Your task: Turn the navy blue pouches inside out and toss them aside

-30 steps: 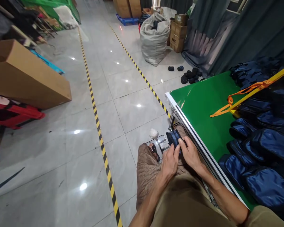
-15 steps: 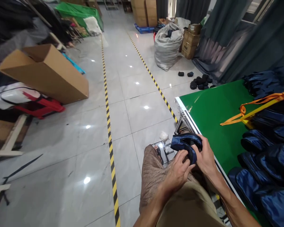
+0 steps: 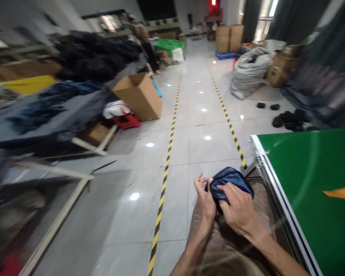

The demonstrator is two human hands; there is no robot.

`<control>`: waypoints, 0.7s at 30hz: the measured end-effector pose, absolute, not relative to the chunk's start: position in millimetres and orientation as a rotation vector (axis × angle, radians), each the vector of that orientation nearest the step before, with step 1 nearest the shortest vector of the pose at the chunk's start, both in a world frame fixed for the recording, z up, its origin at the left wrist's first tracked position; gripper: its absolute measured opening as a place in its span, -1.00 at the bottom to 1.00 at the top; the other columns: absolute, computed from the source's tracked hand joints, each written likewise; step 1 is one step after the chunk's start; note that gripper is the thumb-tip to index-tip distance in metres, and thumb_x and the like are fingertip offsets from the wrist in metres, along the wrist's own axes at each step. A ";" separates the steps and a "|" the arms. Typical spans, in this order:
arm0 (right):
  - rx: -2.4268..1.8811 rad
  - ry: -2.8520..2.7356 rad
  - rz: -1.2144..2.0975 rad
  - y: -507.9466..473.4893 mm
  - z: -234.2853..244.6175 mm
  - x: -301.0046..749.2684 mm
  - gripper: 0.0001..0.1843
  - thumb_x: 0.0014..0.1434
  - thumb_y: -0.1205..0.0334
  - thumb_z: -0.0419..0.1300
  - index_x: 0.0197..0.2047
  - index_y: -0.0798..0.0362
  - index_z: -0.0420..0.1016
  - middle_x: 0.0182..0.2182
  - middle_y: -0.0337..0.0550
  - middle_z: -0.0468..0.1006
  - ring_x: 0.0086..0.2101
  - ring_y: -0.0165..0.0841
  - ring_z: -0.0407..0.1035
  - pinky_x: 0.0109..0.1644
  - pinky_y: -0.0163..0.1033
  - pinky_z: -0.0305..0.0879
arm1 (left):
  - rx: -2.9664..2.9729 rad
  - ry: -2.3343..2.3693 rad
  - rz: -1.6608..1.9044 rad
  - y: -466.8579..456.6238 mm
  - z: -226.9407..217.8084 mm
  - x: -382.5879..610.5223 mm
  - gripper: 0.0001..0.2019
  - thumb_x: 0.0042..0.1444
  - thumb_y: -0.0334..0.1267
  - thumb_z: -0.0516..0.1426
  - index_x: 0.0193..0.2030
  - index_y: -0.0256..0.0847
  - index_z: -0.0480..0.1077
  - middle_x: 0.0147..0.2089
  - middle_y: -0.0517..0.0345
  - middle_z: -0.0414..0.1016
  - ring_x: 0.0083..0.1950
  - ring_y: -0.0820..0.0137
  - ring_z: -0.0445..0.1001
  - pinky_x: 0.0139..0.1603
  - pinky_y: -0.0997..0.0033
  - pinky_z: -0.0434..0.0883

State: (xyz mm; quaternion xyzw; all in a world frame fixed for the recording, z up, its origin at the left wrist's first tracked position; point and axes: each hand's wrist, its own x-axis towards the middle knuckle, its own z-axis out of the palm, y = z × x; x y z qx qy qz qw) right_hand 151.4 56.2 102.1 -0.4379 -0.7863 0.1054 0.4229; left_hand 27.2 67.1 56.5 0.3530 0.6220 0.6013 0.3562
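A small dark blue fabric pouch (image 3: 229,179) is held over my lap, between both hands. My left hand (image 3: 204,197) grips its left end with the fingers curled. My right hand (image 3: 239,212) lies over its lower right part and presses on it. My knees in brown patterned cloth (image 3: 261,199) are just under the pouch. The green-topped table (image 3: 313,184) with a metal edge stands right beside my right arm.
A yellow-black floor stripe (image 3: 163,184) runs past my left side; a second one (image 3: 227,119) leads to the table corner. An open cardboard box (image 3: 139,96), piled dark fabric on low tables at left, a grey sack (image 3: 248,73) and black bundles (image 3: 287,117) lie farther off.
My head has turned left and up, so the blue pouches on the table left view. Both hands lifted the pouch slightly off my lap and kept hold of it.
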 end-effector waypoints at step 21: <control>-1.440 -1.199 1.380 195.9 -32.8 199.5 -0.48 -0.25 -0.39 0.41 -0.54 -0.10 0.54 -0.61 -0.11 0.51 -0.49 -0.04 0.47 -0.43 -0.04 0.49 | 1.004 1.465 1.153 148.5 35.7 53.5 -0.17 0.16 0.78 -0.01 -0.46 -0.05 0.09 -0.40 0.30 -0.01 -0.30 0.37 0.02 -0.27 0.29 0.12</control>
